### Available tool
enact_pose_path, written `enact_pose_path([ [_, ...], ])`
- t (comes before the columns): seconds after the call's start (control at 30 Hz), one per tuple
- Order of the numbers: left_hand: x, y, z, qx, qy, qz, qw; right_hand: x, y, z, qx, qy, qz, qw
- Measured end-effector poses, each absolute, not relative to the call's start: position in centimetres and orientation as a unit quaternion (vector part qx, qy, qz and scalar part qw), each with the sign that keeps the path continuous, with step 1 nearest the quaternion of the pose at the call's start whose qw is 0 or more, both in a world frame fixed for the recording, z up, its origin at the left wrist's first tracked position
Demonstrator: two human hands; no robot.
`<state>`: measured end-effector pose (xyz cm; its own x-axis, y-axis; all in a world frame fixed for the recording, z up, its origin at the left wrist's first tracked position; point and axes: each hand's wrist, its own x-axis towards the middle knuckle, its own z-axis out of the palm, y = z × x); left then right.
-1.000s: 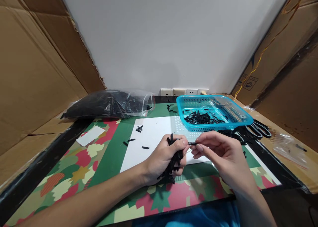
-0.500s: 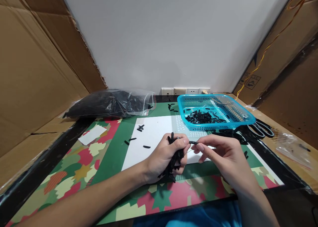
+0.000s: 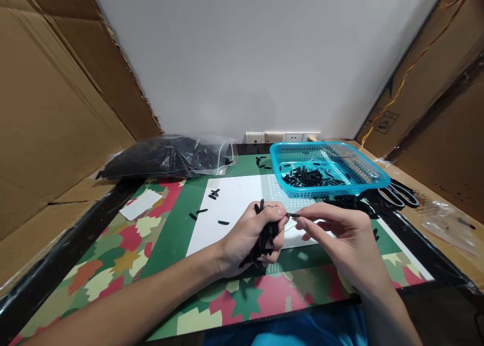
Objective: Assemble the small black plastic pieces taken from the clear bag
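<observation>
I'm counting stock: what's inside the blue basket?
Inside the blue perforated plastic basket lies a loose pile of short black stick pieces, with clear film. Its near wall hides some of the floor.

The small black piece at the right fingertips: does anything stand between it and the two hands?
Nothing visible does. The right hand pinches the small black piece directly, and its other end meets the left hand, which grips a bundle of black pieces.
</observation>
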<state>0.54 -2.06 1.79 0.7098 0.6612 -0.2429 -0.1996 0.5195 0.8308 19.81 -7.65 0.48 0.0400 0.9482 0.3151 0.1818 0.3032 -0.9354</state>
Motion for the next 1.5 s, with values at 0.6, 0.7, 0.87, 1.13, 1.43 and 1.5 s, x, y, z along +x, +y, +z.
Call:
enact_pose_path([
  [0.6,0.5,-2.1,1.6,0.412,0.271,0.258,0.831,19.5,-7.7,0.5,-0.470,-0.595,0.338,0.558],
  [0.7,0.5,-2.1,1.6,0.411,0.271,0.258,0.831,19.5,-7.6,0.5,-0.471,-0.597,0.336,0.555],
  [0.87,0.6,-2.1,1.7,0.412,0.275,0.257,0.830,19.4,-7.7,0.6,-0.477,-0.601,0.335,0.547],
  [1.13,0.6,-2.2,1.6,0.417,0.289,0.251,0.824,22.2,-7.7,0.7,-0.561,-0.563,0.232,0.560],
  [1.43,0.6,-2.1,1.5,0.417,0.280,0.252,0.827,24.2,-7.0,-0.2,-0.712,-0.549,0.005,0.438],
  [1.5,0.5,-2.1,1.6,0.420,0.277,0.249,0.828,23.4,-7.1,-0.1,-0.731,-0.556,-0.033,0.394],
])
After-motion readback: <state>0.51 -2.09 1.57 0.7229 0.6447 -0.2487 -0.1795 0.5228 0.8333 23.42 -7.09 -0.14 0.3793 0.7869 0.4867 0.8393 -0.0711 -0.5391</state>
